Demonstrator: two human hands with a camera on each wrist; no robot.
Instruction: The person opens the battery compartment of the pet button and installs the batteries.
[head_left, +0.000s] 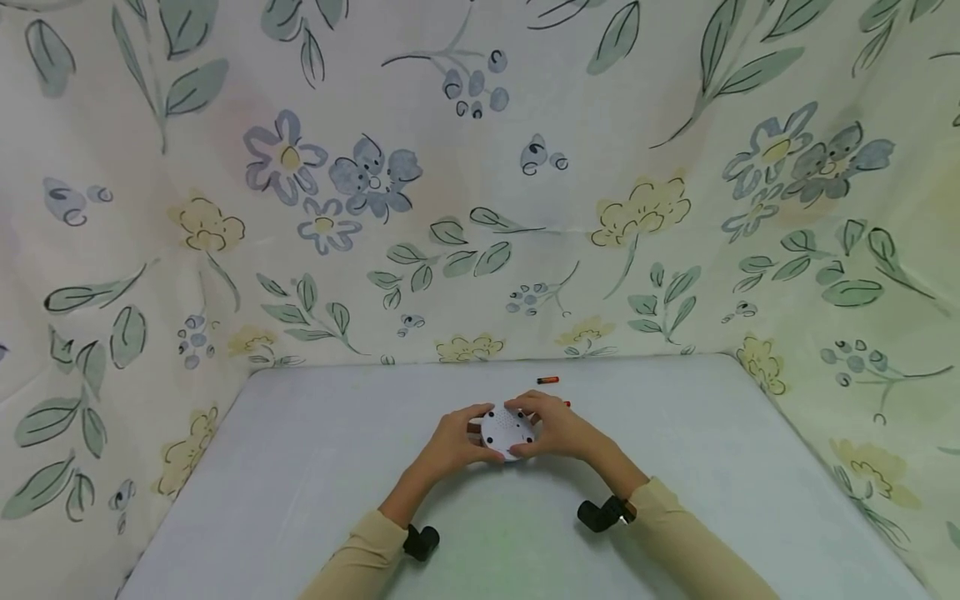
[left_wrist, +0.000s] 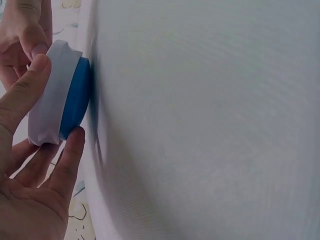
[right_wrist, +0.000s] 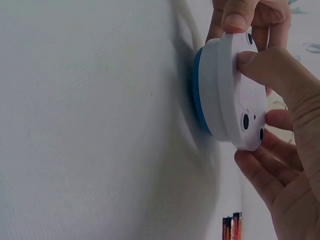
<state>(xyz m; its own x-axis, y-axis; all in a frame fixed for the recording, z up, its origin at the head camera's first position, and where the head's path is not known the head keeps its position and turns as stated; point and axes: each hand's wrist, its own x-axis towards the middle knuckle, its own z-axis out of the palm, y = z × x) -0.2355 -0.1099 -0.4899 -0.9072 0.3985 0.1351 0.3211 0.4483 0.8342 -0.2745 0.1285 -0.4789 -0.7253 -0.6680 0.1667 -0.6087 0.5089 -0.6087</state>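
Note:
A round white-and-blue device (head_left: pixel 507 430) is held just over the table, its white face up. That face carries black round feet and small holes, while the blue dome (left_wrist: pixel 76 100) faces the tabletop. My left hand (head_left: pixel 454 437) grips the left side, thumb at the near rim and fingers around the far side. From the right, my right hand (head_left: pixel 558 428) holds the other edge; its thumb (right_wrist: pixel 265 65) lies on the white face (right_wrist: pixel 252 95) and its fingertips curl at the rim.
An orange-and-black battery (head_left: pixel 548 380) lies on the white table (head_left: pixel 337 450) beyond the hands. Another battery (head_left: pixel 567 404) is partly hidden behind the right hand. A floral cloth (head_left: pixel 450 183) hangs along the table's back and sides.

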